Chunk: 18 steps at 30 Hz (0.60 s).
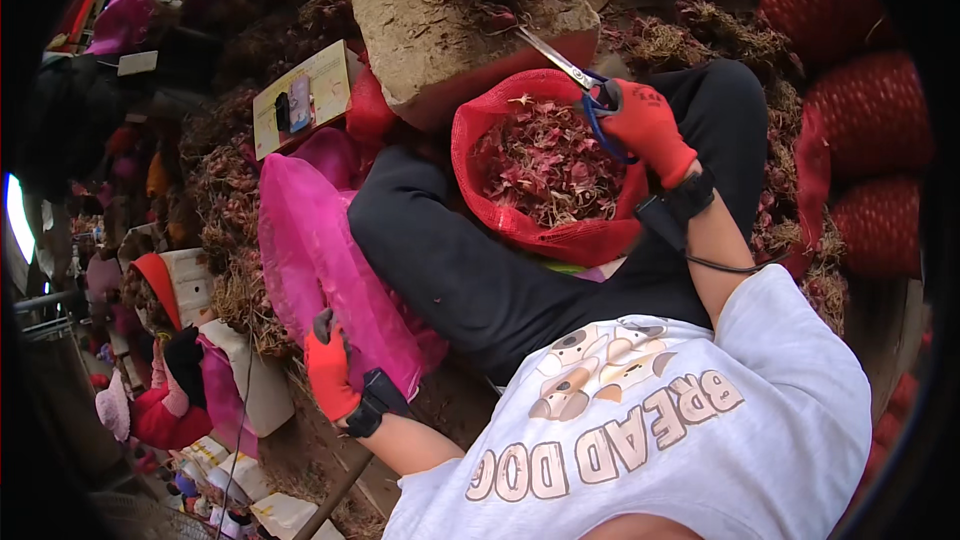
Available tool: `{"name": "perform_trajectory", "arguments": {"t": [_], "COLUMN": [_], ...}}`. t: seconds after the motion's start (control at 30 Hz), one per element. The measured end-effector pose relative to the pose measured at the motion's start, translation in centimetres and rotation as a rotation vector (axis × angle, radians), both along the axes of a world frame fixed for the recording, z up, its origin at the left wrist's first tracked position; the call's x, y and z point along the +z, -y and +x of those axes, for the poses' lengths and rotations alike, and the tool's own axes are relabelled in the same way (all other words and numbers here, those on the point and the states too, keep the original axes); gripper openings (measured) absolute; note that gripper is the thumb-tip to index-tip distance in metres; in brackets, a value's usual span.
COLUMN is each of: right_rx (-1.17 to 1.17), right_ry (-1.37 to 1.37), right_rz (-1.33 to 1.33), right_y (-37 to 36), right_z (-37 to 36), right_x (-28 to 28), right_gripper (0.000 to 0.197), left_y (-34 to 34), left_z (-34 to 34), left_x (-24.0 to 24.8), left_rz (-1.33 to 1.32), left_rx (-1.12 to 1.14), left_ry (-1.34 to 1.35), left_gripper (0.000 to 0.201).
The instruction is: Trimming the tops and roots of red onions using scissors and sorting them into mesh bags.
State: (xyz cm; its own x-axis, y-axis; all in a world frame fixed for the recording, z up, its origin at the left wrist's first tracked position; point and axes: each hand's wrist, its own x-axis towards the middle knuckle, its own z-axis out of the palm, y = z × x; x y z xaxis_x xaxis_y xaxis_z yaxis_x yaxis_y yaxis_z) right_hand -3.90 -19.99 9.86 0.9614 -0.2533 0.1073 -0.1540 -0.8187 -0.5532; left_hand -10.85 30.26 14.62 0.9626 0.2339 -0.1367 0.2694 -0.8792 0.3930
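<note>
My right hand, in a red glove with dark fingertips, is closed on scissors with blue handles. Their blades point up and left, the tips by a reddish shallot among dry stalks on a rough block. Under that hand, between my legs, a red mesh bag stands with its mouth wide, holding many reddish shallots. At the lower left my left hand, gloved alike, has curled fingers beside a pink mesh bag; what they hold, if anything, cannot be made out.
Full red mesh sacks are stacked at the right. Dried stalk heaps lie along the left. A yellowish board carries a phone-like object. Further left, a person in a pink hat sits low.
</note>
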Motion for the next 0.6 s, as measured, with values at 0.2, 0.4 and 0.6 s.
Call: {"name": "perform_trajectory", "arguments": {"t": [0.2, 0.4, 0.6], "right_rx": [-0.025, 0.058, -0.067], "right_ry": [0.01, 0.053, 0.028], "right_rz": [-0.031, -0.321, -0.46], "right_y": [3.8, 6.1, 10.9], "right_z": [1.6, 8.5, 10.5], "right_x": [3.8, 6.0, 1.7], "right_gripper": [0.035, 0.037, 0.031], "left_y": [16.4, 32.5, 35.1], "left_z": [5.0, 12.9, 12.2], "left_x": [5.6, -7.9, -15.9], "left_rz": [-0.349, -0.175, 0.281], "left_rx": [-0.249, -0.947, -0.94], "left_ry": [0.446, 0.297, -0.639], "left_gripper": [0.031, 0.059, 0.069]}}
